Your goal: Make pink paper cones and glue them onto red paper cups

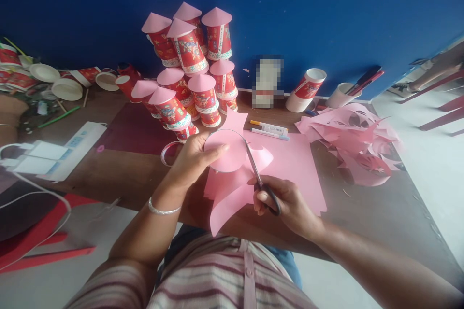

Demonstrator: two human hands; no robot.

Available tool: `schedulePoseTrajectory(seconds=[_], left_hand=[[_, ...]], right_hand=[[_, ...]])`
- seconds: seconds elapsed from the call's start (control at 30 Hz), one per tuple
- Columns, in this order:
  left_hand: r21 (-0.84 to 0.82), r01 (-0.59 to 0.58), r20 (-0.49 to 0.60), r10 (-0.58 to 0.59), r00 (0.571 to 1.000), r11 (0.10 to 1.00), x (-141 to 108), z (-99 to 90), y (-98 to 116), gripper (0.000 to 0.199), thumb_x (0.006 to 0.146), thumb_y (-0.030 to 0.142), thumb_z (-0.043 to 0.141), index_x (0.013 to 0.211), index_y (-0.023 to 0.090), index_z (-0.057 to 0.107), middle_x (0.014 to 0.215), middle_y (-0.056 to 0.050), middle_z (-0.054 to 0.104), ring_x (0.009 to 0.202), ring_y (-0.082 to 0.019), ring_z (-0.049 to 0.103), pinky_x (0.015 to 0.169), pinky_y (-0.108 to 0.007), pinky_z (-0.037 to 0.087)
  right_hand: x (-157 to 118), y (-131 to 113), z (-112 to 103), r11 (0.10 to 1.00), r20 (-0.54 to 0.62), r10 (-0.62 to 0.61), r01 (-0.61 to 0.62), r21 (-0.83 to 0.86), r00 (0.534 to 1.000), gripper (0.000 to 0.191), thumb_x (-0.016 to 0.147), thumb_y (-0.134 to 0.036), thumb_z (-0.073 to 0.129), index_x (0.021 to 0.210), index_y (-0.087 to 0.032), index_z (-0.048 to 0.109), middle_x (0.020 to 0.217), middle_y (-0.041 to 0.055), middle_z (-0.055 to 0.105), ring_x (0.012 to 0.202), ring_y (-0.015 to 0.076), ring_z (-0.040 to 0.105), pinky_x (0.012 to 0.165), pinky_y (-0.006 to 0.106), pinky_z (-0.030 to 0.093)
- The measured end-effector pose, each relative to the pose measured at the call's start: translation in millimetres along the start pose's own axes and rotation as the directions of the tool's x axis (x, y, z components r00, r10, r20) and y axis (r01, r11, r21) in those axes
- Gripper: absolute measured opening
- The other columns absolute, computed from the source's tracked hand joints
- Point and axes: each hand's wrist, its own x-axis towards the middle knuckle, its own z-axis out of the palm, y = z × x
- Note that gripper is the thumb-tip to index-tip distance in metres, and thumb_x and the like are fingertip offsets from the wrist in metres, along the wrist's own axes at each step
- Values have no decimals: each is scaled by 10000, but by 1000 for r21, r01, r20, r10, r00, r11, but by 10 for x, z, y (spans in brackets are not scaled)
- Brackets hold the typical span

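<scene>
My left hand (194, 158) pinches a pink paper circle (227, 154), its thumb lying on top and a dark outline along the edge. In my right hand (284, 200) are scissors (258, 174) with black handles, their blades at the circle's right edge. Pink offcut paper (230, 203) hangs curled below and around the circle. Under it lies a stack of pink sheets (297, 169), with two markers (268, 131) at its top edge.
Red patterned cups with pink cone tops (181, 48) stand stacked behind my left hand. Pink scraps (357, 140) lie right. A pen cup (342, 95), a red-and-white cup (307, 89), a tape roll (167, 153) and a power strip (78, 149) are also on the table.
</scene>
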Motion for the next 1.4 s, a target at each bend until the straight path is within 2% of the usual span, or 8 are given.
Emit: schedulePoseTrajectory(seconds=[0.17, 0.53, 0.7, 0.87, 1.07, 1.2, 1.4], left_hand=[[38, 5, 7, -6, 1000, 999, -8, -47, -70, 340, 803, 341, 837, 1063, 128, 787, 1039, -88, 816, 1120, -309, 730, 860, -315, 594], [-9, 42, 0, -42, 999, 999, -12, -28, -40, 331, 800, 302, 834, 1081, 133, 793, 991, -76, 811, 893, -225, 737, 792, -296, 598], [-23, 35, -11, -35, 999, 999, -6, -12, -21, 317, 799, 300, 833, 1067, 136, 793, 983, -73, 808, 911, -221, 730, 818, -295, 592], [-2, 36, 11, -36, 999, 999, 6, -14, -5, 342, 790, 331, 836, 1067, 135, 789, 996, -81, 803, 893, -226, 724, 805, -302, 588], [39, 52, 41, -53, 998, 998, 14, -26, 11, 299, 746, 350, 871, 929, 130, 783, 846, -47, 765, 750, -180, 661, 674, -259, 540], [3, 59, 60, -59, 996, 998, 21, -23, 12, 310, 754, 381, 871, 903, 127, 776, 836, -54, 761, 730, -173, 655, 656, -256, 544], [4, 59, 38, -59, 998, 998, 22, -20, 32, 247, 738, 313, 876, 863, 136, 757, 867, -58, 775, 779, -194, 680, 682, -263, 560]], right_hand=[[7, -22, 7, 1000, 0, 19, -19, 20, 1000, 450, 934, -606, 695, 994, -161, 674, 659, 9, 643, 579, 126, 602, 574, 269, 543], [-13, 12, -6, 1000, 9, -9, 9, -2, 1000, 393, 991, -549, 642, 1050, -162, 677, 651, 0, 635, 568, 124, 582, 581, 281, 528], [-21, 16, -8, 1000, 5, -15, 15, -14, 1000, 359, 1005, -523, 631, 1050, -170, 677, 654, -2, 641, 569, 128, 592, 587, 286, 537], [-16, -15, 2, 1000, 0, 3, -3, -13, 1000, 406, 979, -574, 651, 1036, -173, 677, 644, -3, 636, 565, 136, 592, 584, 298, 540], [-3, -35, 6, 999, -13, 37, -37, 12, 999, 484, 920, -639, 700, 1026, -167, 675, 652, 2, 638, 577, 133, 589, 591, 291, 529], [-5, -36, 0, 999, -9, 33, -33, 0, 999, 484, 925, -642, 690, 1021, -168, 677, 644, 1, 631, 574, 135, 579, 586, 298, 526], [1, -43, 0, 999, -16, 30, -31, -23, 999, 476, 936, -635, 676, 1013, -166, 675, 641, 3, 627, 572, 136, 574, 582, 301, 521]])
